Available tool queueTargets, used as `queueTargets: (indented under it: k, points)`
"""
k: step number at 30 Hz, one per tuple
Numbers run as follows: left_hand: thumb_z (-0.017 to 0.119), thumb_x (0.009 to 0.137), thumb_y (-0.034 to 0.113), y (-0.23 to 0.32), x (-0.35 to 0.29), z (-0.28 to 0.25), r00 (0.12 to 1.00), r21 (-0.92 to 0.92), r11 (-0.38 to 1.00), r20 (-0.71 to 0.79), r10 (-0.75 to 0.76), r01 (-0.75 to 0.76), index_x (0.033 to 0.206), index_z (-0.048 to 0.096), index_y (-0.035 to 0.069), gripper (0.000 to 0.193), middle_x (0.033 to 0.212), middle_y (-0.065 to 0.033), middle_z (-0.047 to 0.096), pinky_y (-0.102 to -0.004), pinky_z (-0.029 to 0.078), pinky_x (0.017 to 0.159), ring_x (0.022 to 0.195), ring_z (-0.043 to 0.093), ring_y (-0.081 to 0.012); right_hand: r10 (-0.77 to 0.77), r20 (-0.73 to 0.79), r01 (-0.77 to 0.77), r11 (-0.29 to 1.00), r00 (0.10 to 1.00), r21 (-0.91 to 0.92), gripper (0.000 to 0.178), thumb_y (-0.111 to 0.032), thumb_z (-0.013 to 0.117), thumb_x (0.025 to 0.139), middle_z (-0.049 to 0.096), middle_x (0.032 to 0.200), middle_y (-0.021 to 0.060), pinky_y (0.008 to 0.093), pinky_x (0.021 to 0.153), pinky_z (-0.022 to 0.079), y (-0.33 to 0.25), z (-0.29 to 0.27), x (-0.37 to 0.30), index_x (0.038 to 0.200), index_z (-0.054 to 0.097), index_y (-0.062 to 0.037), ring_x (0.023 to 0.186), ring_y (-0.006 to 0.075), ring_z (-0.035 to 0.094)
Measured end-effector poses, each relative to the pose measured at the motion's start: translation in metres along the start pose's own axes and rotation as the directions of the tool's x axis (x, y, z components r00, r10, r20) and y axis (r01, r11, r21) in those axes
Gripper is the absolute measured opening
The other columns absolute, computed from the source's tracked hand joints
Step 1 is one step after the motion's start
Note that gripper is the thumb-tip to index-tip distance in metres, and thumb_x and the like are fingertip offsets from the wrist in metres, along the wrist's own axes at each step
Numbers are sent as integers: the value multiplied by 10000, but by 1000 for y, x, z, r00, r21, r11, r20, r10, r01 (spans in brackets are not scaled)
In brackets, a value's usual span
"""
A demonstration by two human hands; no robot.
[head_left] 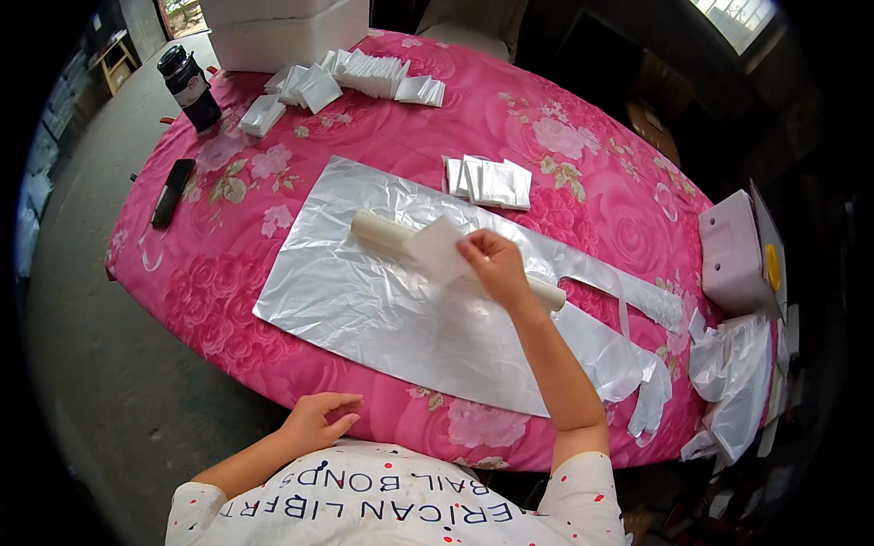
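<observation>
My right hand (496, 264) pinches a thin white square piece (437, 249), its edges slightly blurred, so I cannot tell whether it is paper or folded film. It is held over a pale cream tube (382, 229), which lies across a flat, shiny whitish plastic sheet (337, 300). Two long strips with a gap between them run from the sheet's right side, like an apron or a bag with handles. At the table's near edge, my left hand (320, 422) holds nothing, and its fingers stretch toward the right.
Folded white packets (492, 182) lie just beyond the sheet, with several more (364, 75) before a white foam box (291, 36). A dark bottle (189, 89) and black oblong object (171, 193) stand left on the pink floral tablecloth (228, 300). Crumpled plastic (733, 373) and a box (731, 246) are right.
</observation>
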State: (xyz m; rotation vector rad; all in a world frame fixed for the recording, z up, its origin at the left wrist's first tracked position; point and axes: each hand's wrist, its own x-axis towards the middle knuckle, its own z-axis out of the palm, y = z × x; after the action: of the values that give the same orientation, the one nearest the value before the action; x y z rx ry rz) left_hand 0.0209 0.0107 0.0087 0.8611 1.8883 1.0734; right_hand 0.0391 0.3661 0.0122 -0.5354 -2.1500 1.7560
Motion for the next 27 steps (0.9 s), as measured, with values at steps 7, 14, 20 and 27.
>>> queueTargets:
  k: [7,14,20,27]
  points:
    - [613,822,43,2,-2,8,989,-180,973,55,-137,145,1124,588,-6,308,1002,-123,658,-263,504,787,906,638,-158,50,-556,-361,807,830,-467,293,-264,637,804,655,772,133,369,677,478,51,-86,102,891,644,16,700,259,621]
    - [590,814,-9,4,1,6,993,-82,990,1,-118,118,1088,599,-18,275,986,-133,656,-266,506,805,930,636,-170,-224,-351,-25,812,909,-583,390,-248,646,793,579,1065,168,412,861,418,37,-67,12,1084,572,1,1004,335,526]
    - [623,795,37,16,28,12,988,41,992,104,114,-118,1076,608,-2,284,977,-141,656,-291,507,780,892,647,-213,-259,7,137,491,966,-860,496,-198,694,739,565,1013,130,388,840,429,21,-70,-115,1176,531,-28,950,316,531]
    - [623,794,115,50,76,40,870,239,858,323,372,-456,1106,589,45,322,986,-135,639,-358,482,797,904,608,-302,88,-247,-248,613,965,-750,507,-258,677,756,539,1006,173,394,837,438,5,-22,-210,1162,538,12,926,312,535]
